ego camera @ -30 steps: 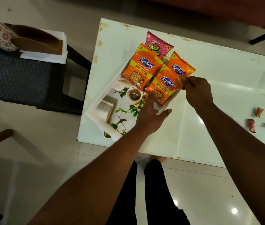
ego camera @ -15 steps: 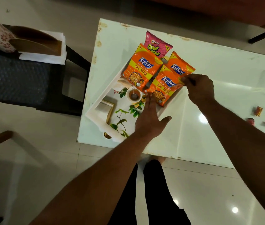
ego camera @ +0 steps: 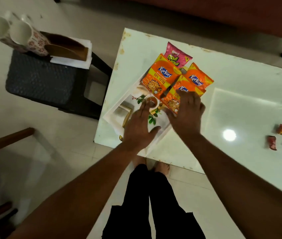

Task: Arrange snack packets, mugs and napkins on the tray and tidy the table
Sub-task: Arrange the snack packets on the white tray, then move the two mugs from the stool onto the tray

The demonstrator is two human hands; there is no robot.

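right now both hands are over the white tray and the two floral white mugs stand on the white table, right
No: the head view shows the two floral white mugs on the black woven stool beside the white table. The left hand and right hand are over the white tray.

Dim, warm indoor light; a round glare spot shines on the glossy bench (ego camera: 240, 94). Wide-angle edges bend, and detail is soft throughout.

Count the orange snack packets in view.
3, all on the tray: the left packet, the far-right packet, and the nearest packet, partly under the right hand. Others may hide beneath.
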